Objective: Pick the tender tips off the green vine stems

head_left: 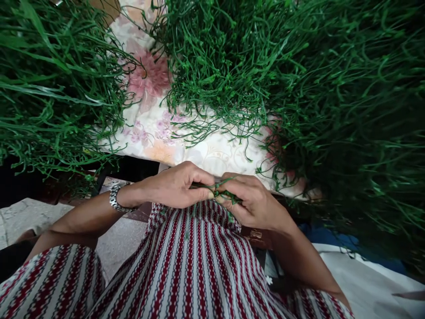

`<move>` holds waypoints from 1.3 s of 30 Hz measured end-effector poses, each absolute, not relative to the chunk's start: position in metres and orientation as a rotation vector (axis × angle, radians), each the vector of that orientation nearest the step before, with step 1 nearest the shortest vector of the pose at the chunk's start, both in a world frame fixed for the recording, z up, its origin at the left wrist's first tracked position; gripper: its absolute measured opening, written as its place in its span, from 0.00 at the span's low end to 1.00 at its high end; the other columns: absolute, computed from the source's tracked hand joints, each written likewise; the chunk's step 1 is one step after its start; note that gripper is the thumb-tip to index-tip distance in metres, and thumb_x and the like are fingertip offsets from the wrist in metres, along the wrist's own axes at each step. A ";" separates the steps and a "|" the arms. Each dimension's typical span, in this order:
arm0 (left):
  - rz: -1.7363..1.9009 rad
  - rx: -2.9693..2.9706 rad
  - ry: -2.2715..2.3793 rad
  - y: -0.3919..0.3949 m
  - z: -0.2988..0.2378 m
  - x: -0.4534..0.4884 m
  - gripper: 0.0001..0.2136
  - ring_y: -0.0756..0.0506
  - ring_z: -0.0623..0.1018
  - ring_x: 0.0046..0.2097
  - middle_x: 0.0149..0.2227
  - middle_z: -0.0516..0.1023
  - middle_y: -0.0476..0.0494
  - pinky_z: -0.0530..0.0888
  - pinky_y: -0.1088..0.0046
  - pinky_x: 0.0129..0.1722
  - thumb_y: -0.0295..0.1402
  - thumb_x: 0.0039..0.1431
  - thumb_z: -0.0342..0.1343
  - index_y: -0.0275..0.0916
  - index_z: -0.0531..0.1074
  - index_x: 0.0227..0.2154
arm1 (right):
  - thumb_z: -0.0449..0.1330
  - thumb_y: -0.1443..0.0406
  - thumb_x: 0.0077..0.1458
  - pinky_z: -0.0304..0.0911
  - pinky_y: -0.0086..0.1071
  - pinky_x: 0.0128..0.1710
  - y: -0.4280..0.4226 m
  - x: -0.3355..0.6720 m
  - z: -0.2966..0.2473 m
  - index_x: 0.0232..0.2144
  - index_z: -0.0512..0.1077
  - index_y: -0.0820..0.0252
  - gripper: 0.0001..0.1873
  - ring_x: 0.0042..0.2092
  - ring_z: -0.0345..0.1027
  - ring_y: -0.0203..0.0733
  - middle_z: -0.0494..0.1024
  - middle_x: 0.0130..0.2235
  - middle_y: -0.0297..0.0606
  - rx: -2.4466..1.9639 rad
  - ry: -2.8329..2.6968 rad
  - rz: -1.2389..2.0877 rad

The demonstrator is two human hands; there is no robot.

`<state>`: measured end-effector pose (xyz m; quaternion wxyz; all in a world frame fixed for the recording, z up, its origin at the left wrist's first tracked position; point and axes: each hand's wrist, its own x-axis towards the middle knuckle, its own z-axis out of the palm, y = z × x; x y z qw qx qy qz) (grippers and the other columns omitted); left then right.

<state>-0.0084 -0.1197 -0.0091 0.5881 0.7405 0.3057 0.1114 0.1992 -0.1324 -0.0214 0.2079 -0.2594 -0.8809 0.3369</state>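
Note:
My left hand (182, 185) and my right hand (250, 199) meet over my lap, just in front of the table edge. Thumbs and fingertips of both are pinched together on a few thin green stems (229, 195) with small buds. The stems stick out between the two hands, and part of them is hidden by my fingers. Beyond my hands, a small spread of loose green stems (199, 128) lies on the floral tablecloth (212, 155).
A big heap of green stems (226, 62) covers the back and right of the table. Another heap with longer leaves (59, 88) hangs over the left edge. A piece of cardboard (108, 9) shows at the back left. White cloth or sheeting (365, 274) lies below right.

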 end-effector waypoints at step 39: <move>0.482 1.435 0.409 -0.132 -0.040 -0.003 0.18 0.53 0.64 0.19 0.17 0.67 0.47 0.62 0.75 0.21 0.44 0.54 0.54 0.33 0.74 0.20 | 0.50 0.46 0.54 0.53 0.26 0.21 -0.145 0.171 -0.060 0.17 0.60 0.60 0.27 0.21 0.55 0.31 0.62 0.18 0.33 -0.421 -1.710 1.704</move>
